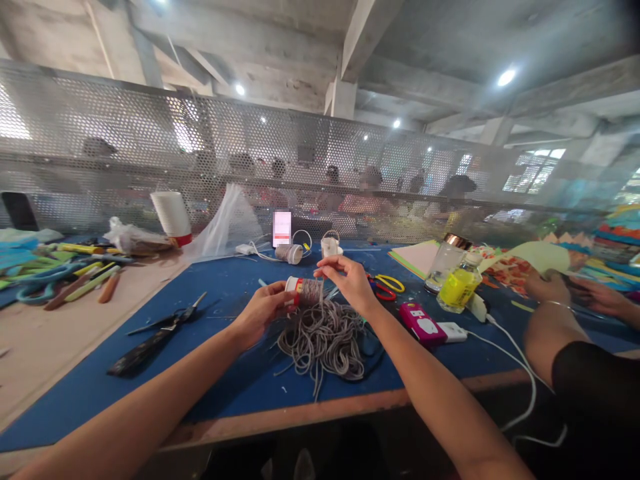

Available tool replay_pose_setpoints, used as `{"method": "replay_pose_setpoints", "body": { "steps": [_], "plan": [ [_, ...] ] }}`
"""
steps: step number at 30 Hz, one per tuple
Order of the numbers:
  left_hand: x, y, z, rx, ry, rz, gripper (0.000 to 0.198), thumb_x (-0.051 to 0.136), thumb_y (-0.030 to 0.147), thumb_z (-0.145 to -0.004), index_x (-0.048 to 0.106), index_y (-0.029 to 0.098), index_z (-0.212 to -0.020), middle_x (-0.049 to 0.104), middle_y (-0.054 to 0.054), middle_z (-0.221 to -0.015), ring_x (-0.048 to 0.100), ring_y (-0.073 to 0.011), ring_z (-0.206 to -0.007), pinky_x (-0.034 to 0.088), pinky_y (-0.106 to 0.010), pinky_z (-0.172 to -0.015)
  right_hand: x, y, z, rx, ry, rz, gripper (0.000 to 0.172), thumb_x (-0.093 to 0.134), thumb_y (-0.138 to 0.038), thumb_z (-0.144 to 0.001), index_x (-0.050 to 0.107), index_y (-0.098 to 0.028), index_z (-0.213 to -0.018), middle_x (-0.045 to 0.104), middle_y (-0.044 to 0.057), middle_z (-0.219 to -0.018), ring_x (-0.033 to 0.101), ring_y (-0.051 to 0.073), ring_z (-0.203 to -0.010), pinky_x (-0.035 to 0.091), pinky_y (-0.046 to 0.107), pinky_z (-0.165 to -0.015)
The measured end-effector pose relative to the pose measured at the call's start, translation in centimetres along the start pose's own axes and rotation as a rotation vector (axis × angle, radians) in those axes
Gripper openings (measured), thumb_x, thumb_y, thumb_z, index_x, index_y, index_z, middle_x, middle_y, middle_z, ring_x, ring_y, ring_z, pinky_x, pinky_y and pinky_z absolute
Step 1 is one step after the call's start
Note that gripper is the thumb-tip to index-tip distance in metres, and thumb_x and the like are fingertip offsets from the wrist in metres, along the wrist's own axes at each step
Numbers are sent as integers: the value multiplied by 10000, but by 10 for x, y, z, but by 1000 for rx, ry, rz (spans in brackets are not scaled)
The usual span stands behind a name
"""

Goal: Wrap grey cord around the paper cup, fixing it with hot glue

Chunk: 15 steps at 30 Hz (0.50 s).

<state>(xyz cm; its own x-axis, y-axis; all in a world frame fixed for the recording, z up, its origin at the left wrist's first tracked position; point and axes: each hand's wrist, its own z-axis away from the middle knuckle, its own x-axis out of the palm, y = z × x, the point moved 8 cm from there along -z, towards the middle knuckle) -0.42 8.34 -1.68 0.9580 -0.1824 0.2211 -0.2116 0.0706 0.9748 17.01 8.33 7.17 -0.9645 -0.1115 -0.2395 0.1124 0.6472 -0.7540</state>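
Observation:
My left hand [263, 313] is closed round a small spool [304, 291] wound with grey cord, with a white and red end, held just above the blue mat. My right hand [346, 275] pinches the grey cord near the spool's right end. Below both hands lies a loose tangled pile of grey cord [324, 337] on the blue mat [150, 380].
Black scissors [163, 328] lie left on the mat. Another grey spool [289, 253], yellow-handled scissors [385, 285], a pink phone [423, 324], a white charger [453, 331] and a yellow bottle [459, 287] sit around. A co-worker's hands [550, 288] hold paper at right. A perforated metal screen [310, 167] backs the table.

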Motion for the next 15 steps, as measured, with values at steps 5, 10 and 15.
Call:
{"method": "replay_pose_setpoints", "body": {
  "steps": [5,10,15],
  "plan": [
    [-1,0,-1,4,10,-11,288,778,249,-717,717,142,-977,723,-89,-934,643,-121,-700,509,-180,-591,-16,-1,0,-67,116,488,118,660,-323,-849,726,-232,-816,721,37,-846,647,200,-853,456,333,-853],
    [-5,-2,-2,-7,19,7,277,778,253,-711,712,147,-959,721,-64,-855,619,-96,-632,487,-172,-562,-13,11,-3,55,9,222,176,616,-341,-869,728,-220,-932,725,40,-896,640,153,-716,500,280,-709],
    [-7,-4,-3,-21,35,25,294,784,235,-696,709,146,-967,733,-73,-865,631,-101,-630,486,-178,-561,8,13,0,196,-150,-192,243,613,-367,-854,681,-184,-999,717,42,-875,653,132,-689,532,268,-678]
  ]
}}
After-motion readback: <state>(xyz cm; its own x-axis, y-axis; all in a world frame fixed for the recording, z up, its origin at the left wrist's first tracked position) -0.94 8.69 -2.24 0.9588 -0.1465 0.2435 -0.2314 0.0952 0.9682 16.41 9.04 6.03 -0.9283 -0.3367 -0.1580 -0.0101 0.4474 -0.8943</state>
